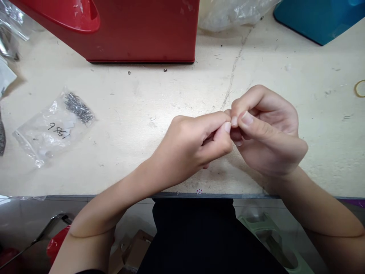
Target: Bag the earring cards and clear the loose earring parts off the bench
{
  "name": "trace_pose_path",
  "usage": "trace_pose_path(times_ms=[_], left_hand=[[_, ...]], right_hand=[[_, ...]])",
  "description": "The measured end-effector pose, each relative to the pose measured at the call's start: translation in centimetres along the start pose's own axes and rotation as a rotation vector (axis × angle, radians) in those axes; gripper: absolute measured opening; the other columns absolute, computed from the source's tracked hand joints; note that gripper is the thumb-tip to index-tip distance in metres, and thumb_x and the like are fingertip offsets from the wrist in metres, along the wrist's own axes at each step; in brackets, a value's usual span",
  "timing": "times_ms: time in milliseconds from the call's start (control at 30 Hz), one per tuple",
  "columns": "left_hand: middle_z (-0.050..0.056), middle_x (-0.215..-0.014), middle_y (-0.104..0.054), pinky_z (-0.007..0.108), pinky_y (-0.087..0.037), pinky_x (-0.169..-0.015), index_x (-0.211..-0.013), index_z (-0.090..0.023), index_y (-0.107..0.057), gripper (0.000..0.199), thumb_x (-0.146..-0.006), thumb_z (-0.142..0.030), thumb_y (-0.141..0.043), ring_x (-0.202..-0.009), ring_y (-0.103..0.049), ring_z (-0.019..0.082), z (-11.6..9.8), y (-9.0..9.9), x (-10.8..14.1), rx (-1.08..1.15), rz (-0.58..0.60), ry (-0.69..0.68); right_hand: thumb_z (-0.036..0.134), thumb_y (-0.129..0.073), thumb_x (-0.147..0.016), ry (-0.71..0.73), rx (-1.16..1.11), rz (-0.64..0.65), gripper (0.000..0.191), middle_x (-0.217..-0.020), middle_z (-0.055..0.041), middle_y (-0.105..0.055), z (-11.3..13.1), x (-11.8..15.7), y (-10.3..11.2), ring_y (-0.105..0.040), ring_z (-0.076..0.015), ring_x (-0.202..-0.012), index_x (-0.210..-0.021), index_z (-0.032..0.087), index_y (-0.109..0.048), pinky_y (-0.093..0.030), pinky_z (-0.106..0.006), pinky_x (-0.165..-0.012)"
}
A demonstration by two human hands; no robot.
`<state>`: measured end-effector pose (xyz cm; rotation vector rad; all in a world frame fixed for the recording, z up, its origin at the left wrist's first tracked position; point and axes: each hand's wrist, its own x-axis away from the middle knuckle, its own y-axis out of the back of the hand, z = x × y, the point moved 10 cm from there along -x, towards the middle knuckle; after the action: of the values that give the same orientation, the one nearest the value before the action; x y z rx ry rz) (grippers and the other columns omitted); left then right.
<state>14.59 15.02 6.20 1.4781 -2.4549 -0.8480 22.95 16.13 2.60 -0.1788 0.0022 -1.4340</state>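
Worktop, toward far left corner: crumpled clear packaging (pixel 14 21). Right of it and closer to the near edge, toward the left edge, a clear zip bag (pixel 42 133) lies flat, handwriting upside down to me, a bunch of thin dark metal pieces (pixel 78 108) at its far right end.

Toward the far edge, left of middle: red bin (pixel 145 32), two small dark bits (pixel 165 70) just in front of it.

My left hand (pixel 196 140) is over the worktop's middle, thumb and forefinger pressed together. Cannot tell what, if anything, sits between them; the fingertips cover it. Below, on the near edge, a dotted scrap (pixel 199 191).

Beyond, toward the far edge, a cloudy plastic bag (pixel 228 15).

My right hand (pixel 270 129) meets the left at the fingertips, thumb and forefinger curled toward each other; whether they pinch anything, cannot tell.

Toward the far right corner: blue bin (pixel 316 19). By the right edge, a yellow band (pixel 356 90).
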Motion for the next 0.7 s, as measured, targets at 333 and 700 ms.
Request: trace_pose_path(times_ms=[333, 700], left_hand=[[-0.007, -0.05, -0.05, 0.02, -0.026, -0.045, -0.071, -0.018, -0.056, 0.029, -0.098, -0.014, -0.045, -0.042, -0.037, 0.004, -0.1, -0.2, 0.3, -0.367, -0.087, -0.137], [-0.008, -0.047, -0.042, 0.022, -0.017, -0.043, -0.067, -0.018, -0.054, 0.025, -0.09, -0.01, -0.049, -0.041, -0.032, 0.005, -1.0, 0.2, 0.9, -0.546, -0.298, -0.31]], right_hand=[[0.036, -0.082, -0.084, 0.127, 0.1, -0.053, 0.021, -0.064, 0.0011, -0.054, 0.2, 0.8, 2.2, -0.048, -0.0136, -0.057, -0.075, 0.024, -0.067, -0.043, -0.032, -0.052], [0.033, -0.079, -0.087, 0.261, 0.119, -0.098, 0.02, -0.077, -0.0005, -0.058, 0.7, 1.1, 1.8, -0.056, -0.0137, -0.074, -0.074, 0.023, -0.066, -0.051, -0.029, -0.064]])
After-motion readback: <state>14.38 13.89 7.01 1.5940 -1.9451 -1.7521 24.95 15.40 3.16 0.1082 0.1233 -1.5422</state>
